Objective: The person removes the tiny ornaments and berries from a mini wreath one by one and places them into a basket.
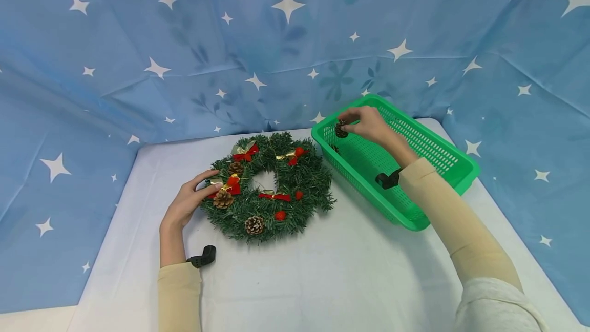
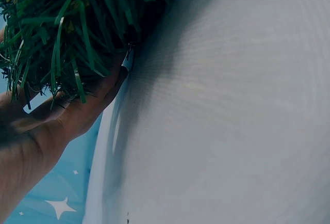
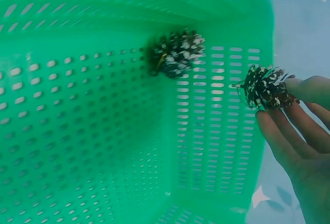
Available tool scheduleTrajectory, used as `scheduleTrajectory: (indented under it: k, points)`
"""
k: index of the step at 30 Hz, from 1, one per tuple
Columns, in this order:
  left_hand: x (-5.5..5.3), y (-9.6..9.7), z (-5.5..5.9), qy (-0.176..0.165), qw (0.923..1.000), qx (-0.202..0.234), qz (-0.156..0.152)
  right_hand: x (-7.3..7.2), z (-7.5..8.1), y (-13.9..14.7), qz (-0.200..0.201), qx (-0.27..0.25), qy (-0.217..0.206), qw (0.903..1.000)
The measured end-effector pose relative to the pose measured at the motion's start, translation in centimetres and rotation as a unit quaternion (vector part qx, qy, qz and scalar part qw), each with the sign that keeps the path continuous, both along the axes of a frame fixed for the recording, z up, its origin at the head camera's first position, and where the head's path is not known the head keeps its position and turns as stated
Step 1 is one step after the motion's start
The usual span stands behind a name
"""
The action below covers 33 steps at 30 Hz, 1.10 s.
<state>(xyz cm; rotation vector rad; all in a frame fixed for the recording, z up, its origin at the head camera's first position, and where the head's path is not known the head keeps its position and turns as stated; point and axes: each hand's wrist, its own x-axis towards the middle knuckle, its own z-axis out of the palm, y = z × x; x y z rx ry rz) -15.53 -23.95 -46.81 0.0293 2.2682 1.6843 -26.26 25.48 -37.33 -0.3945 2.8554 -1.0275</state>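
Before starry fabric (image 1: 258, 40), right fingers (image 3: 279, 140) pinch a pinecone (image 3: 264, 88).

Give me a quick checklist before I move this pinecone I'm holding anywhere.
1. Held pinecone secure: ok, the right hand pinches it between thumb and fingers.
2. Wreath steadied: ok, the left hand grips its left edge.
3. Green basket upright: ok, it stands on the table with its open side up.
4. Right hand clear of the basket: not ok, it is over the basket's left end.
5. Held pinecone apart from the other pinecone in the basket: ok, the right wrist view shows a gap.
6. Wreath's own pinecones firmly fastened: cannot tell.
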Motion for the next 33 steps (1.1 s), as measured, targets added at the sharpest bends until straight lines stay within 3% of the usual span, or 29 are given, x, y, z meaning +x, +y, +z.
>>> scheduleTrajectory:
  k: [16,33]
  points:
    - [-0.1,-0.1,-0.1,0.004,1.0000,-0.002,0.001,-0.7,-3.3,0.8,0.001,0.022,-0.025,0.9994]
    - [0.0,-0.2,0.1,0.005,1.0000,-0.002,0.004,-1.7,-5.4,0.5,0.012,0.036,-0.047,0.9982]
